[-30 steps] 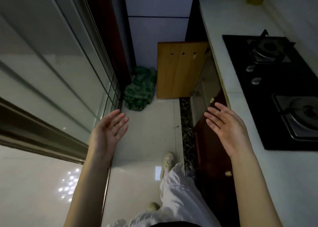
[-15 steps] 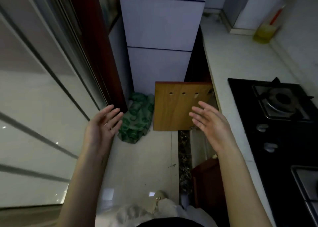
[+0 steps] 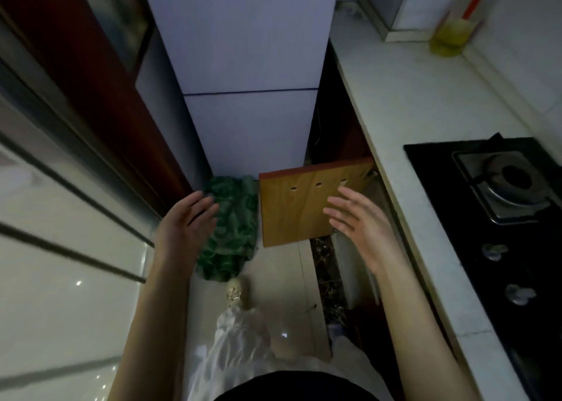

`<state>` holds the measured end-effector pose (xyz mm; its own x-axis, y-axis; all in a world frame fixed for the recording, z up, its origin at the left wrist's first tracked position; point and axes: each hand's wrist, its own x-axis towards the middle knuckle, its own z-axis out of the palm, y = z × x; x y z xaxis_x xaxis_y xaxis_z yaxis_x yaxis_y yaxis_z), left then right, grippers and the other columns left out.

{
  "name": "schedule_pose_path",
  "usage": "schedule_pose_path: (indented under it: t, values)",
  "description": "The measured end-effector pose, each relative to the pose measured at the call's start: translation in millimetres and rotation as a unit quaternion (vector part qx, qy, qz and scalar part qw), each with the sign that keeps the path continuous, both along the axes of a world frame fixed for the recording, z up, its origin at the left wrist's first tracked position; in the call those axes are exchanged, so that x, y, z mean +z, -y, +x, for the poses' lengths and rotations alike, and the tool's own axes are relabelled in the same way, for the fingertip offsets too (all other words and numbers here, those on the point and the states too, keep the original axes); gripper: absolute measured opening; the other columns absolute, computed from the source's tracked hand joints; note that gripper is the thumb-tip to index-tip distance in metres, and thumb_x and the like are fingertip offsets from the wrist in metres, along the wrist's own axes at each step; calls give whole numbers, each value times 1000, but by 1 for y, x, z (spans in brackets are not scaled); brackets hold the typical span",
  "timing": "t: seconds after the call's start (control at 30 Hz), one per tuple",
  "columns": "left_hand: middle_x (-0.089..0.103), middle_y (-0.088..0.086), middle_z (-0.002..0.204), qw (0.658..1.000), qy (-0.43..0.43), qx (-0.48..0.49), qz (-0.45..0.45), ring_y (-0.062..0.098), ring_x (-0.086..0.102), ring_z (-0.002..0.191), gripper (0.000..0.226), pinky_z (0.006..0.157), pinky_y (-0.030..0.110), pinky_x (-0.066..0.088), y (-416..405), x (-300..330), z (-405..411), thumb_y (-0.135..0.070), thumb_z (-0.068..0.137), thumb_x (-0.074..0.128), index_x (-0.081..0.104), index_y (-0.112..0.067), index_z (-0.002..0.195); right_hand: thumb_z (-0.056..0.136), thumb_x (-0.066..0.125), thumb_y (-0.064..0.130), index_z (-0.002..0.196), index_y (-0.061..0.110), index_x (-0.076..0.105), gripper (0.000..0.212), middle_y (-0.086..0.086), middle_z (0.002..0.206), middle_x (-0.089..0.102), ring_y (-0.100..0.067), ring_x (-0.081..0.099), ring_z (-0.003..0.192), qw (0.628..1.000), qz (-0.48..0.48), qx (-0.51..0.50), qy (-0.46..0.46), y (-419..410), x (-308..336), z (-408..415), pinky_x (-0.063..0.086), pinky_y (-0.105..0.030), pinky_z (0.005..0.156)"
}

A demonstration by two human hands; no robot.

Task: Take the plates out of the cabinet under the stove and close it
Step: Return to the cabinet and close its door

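Observation:
The cabinet door (image 3: 299, 215) under the counter stands swung out over the floor, its light wooden inner face toward me with three small holes near its top. My right hand (image 3: 360, 225) hovers in front of that door, fingers spread, holding nothing. My left hand (image 3: 185, 221) is raised to the left, fingers apart and empty, above a green bundle. The black gas stove (image 3: 498, 218) sits on the counter at the right. The cabinet's inside is dark and no plates show.
A white fridge (image 3: 243, 75) stands ahead at the end of the narrow aisle. A green patterned bag (image 3: 234, 233) lies on the floor at its foot. Glass sliding doors (image 3: 60, 218) line the left. A yellow bottle (image 3: 448, 37) stands on the white counter (image 3: 404, 96).
The view has tilted up and forward along the aisle. Both hands now sit nearer the open door, the right one in front of it. My foot has stepped forward.

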<state>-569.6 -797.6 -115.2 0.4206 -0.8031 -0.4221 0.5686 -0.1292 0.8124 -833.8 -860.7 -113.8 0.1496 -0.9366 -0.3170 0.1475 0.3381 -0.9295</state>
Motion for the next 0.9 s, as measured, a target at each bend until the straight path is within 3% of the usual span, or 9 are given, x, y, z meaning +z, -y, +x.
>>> schedule_pose_path:
  t: [0.1, 0.27, 0.43, 0.6, 0.67, 0.73, 0.8, 0.9]
  values:
    - [63, 5, 102, 998, 25, -49, 5, 16, 64, 92, 31, 81, 26, 50, 60, -8, 24, -18, 98, 30, 52, -8, 118, 96, 42, 14, 125, 17, 53, 31, -4, 113, 65, -18, 66, 99, 996, -5, -43, -76, 35, -12, 32, 54, -26, 84]
    - [72, -1, 82, 984, 96, -150, 27, 16, 65, 84, 25, 85, 28, 47, 145, -33, 48, -7, 95, 36, 60, -13, 98, 97, 41, 8, 126, 6, 53, 31, -6, 102, 64, -15, 64, 87, 993, 63, -89, -50, 90, -44, 95, 51, -29, 84]
    - [61, 14, 112, 942, 148, -291, 80, 25, 58, 97, 29, 93, 32, 43, 204, -75, 56, -5, 96, 37, 53, 3, 119, 96, 42, 8, 124, 3, 53, 30, -12, 104, 63, -19, 62, 88, 965, 199, -168, 36, 122, -89, 143, 50, -28, 86]
    - [51, 13, 138, 856, 234, -440, 134, 24, 48, 127, 38, 110, 34, 33, 255, -114, 45, -17, 96, 44, 50, -4, 130, 97, 36, 6, 119, -2, 51, 27, -12, 99, 61, -27, 58, 99, 913, 306, -232, 136, 139, -125, 167, 45, -34, 96]
    - [46, 11, 144, 811, 278, -494, 142, 21, 43, 131, 41, 111, 30, 29, 266, -127, 38, -18, 97, 40, 44, -7, 136, 98, 36, 8, 109, -2, 51, 21, -14, 95, 60, -27, 60, 91, 880, 346, -258, 199, 142, -136, 174, 45, -34, 94]
    - [40, 11, 148, 771, 312, -535, 147, 21, 38, 135, 45, 114, 30, 26, 272, -138, 32, -19, 98, 36, 37, -6, 141, 98, 37, 11, 97, -4, 54, 23, -18, 93, 60, -31, 60, 97, 846, 374, -280, 258, 145, -146, 182, 45, -36, 92]
    - [43, 13, 146, 738, 332, -564, 165, 24, 41, 134, 46, 116, 35, 26, 277, -145, 28, -24, 99, 33, 40, -3, 140, 99, 36, 17, 96, -5, 55, 29, -22, 100, 61, -35, 55, 115, 814, 392, -303, 302, 145, -156, 187, 46, -38, 92]
    - [61, 21, 119, 708, 339, -596, 170, 35, 56, 115, 45, 104, 39, 40, 281, -147, 22, -27, 99, 29, 57, 5, 115, 99, 35, 25, 121, -11, 48, 44, -26, 133, 50, -36, 47, 126, 771, 410, -322, 366, 149, -165, 195, 45, -39, 92]
